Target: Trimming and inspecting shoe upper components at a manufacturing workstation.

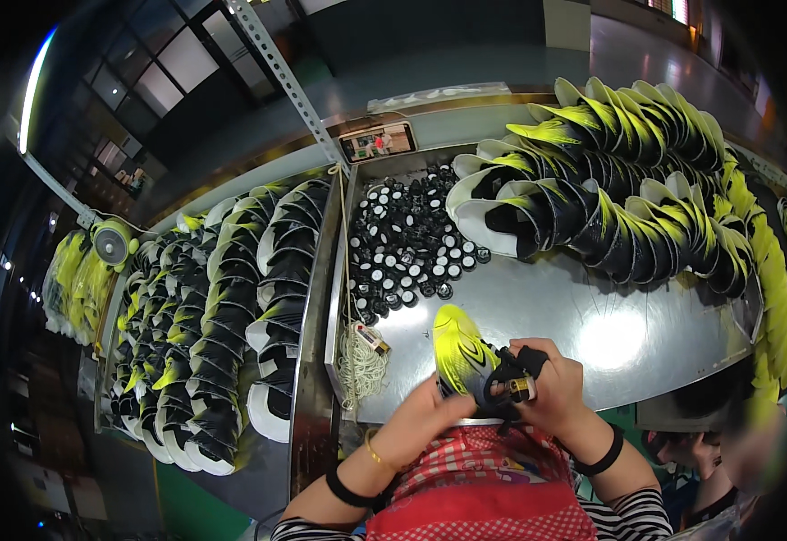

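At the near edge of the worktop (538,307), the left grip (425,410) clasps the yellow shoe upper's (459,347) side, the right grip (553,383) its dark end (sensible holds); it seems light, pliable.

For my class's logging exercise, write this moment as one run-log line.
left hand: holds yellow-black shoe upper; right hand: grips dark bunched material; table: small black-and-white pieces, white cord, stacked uppers
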`<action>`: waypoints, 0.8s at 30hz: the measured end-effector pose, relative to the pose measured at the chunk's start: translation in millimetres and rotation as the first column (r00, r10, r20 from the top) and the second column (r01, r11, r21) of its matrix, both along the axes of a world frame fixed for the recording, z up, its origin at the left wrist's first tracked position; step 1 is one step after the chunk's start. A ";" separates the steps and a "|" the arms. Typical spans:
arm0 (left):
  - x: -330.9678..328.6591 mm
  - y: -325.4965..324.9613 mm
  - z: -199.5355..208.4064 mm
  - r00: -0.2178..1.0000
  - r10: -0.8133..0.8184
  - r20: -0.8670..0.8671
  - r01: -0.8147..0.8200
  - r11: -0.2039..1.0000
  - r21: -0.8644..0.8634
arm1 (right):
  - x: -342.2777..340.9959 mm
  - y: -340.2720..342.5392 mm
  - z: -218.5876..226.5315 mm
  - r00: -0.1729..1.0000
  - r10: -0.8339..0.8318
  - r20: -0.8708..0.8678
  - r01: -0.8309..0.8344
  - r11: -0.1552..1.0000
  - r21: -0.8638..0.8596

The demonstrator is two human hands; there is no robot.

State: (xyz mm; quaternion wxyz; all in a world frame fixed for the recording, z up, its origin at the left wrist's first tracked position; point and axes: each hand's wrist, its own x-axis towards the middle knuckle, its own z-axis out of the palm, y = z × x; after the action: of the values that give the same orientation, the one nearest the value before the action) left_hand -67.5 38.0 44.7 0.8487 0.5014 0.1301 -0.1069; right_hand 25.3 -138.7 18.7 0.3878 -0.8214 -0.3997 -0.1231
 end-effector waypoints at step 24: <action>-79.2 186.2 -6.6 0.638 0.768 -0.054 -0.605 0.543 0.582 | 80.8 91.8 -19.4 0.922 -0.093 -0.375 0.165 0.973 0.164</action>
State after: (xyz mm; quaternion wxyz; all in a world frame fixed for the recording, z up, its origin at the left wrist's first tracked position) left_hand -146.6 224.2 38.0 0.6233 0.5913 0.4702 0.2022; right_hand 106.0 -46.8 -0.7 0.5240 -0.8131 -0.2517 -0.0318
